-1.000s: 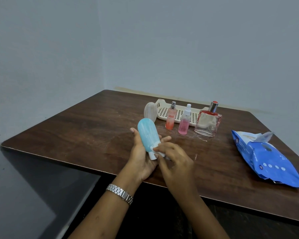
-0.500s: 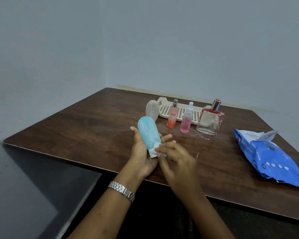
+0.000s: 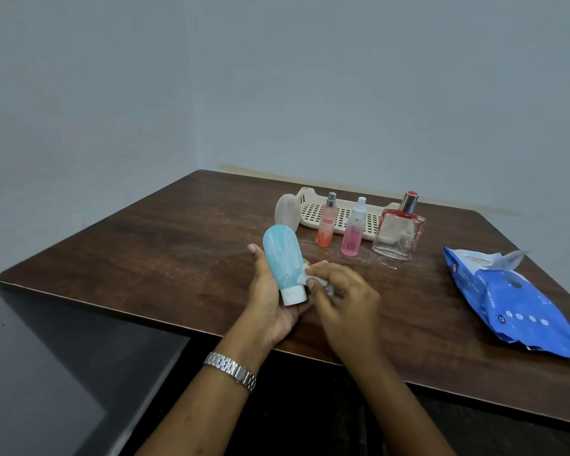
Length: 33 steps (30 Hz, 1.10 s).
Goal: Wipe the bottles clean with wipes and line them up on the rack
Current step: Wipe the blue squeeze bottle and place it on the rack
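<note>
**Blue bottle held cap-down in the left hand, wipe pressed to its side**

Nearest the camera, a metal watch (image 3: pixel 230 370) sits on the left wrist. The left hand (image 3: pixel 269 306) is wrapped around the blue bottle (image 3: pixel 282 258). The thumb lies along the bottle's left side and the fingers curl behind it. The bottle's white cap rests low against the palm and its rounded end points up and away. The right hand (image 3: pixel 344 302) is just beside the left, the two almost touching. Its fingertips pinch a small crumpled white wipe (image 3: pixel 305 275) against the bottle's right side, just above the cap. Both hands hover over the near part of the dark wooden table (image 3: pixel 145 258).

Well off to the right of the right hand lies a blue wipes pack (image 3: pixel 514 304), its flap peeled open at the far end.

Beyond the hands, four more bottles stand on the table. Straight past the blue bottle's tip is a pale translucent bottle (image 3: pixel 287 213). To its right stand an orange spray bottle (image 3: pixel 325 225), a pink spray bottle (image 3: pixel 352 236) and a square glass perfume bottle (image 3: pixel 397 235) with a silver and red cap. The three form a loose row, close together but apart.

Behind that row, farthest from the hands, sits the cream perforated rack (image 3: pixel 310 205), with no bottle seen inside it.
</note>
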Each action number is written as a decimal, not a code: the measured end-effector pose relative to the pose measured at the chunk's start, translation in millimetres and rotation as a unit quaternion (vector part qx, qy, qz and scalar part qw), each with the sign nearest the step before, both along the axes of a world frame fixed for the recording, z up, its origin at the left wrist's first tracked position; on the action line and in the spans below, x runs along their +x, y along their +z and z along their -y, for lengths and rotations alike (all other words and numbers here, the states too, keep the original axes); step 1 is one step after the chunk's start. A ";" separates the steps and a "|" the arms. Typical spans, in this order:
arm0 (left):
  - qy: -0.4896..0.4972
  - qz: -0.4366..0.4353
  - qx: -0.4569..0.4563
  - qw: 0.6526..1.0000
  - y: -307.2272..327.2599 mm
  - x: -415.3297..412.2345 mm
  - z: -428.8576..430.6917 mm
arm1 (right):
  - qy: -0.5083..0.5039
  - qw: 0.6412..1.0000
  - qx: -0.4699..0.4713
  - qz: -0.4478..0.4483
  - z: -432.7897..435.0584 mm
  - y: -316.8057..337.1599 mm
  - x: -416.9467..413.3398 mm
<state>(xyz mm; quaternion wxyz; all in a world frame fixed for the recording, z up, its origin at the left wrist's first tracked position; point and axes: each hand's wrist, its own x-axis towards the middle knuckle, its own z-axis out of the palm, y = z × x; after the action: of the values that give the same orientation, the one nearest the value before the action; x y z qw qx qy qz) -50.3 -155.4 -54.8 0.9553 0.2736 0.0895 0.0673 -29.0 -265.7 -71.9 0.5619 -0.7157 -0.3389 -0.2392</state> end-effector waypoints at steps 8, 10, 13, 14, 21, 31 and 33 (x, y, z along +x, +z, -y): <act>0.002 -0.004 0.052 0.999 -2.6 -0.4 0.0 | 0.001 1.000 0.001 -0.006 5.2 -3.6 -5.6; -0.004 -0.004 0.041 0.999 -1.1 0.4 0.2 | -0.026 1.000 0.005 -0.007 0.8 -0.9 -6.8; -0.005 -0.010 0.031 0.999 -1.6 -1.9 -1.0 | -0.031 0.999 0.024 -0.001 -5.2 -0.5 -14.7; -0.005 -0.015 0.033 0.999 -2.3 -3.1 -1.1 | -0.022 0.999 0.025 0.004 -4.7 -1.4 -16.4; 0.006 -0.056 0.045 0.997 -0.2 -1.4 0.2 | -0.042 0.999 0.004 0.004 -2.5 2.2 -7.7; 0.033 -0.068 0.116 0.990 -4.2 -0.5 1.9 | -0.076 0.995 -0.031 0.051 1.8 10.8 -4.1; 0.044 -0.065 0.137 0.987 -5.3 -1.1 2.8 | -0.077 0.995 -0.018 0.063 -0.8 11.6 -7.1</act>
<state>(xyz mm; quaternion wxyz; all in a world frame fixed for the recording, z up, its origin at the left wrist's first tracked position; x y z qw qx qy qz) -51.4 -158.2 -60.0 0.8969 0.4017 0.1538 0.1033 -36.1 -264.9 -60.4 0.5066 -0.7331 -0.3218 -0.3199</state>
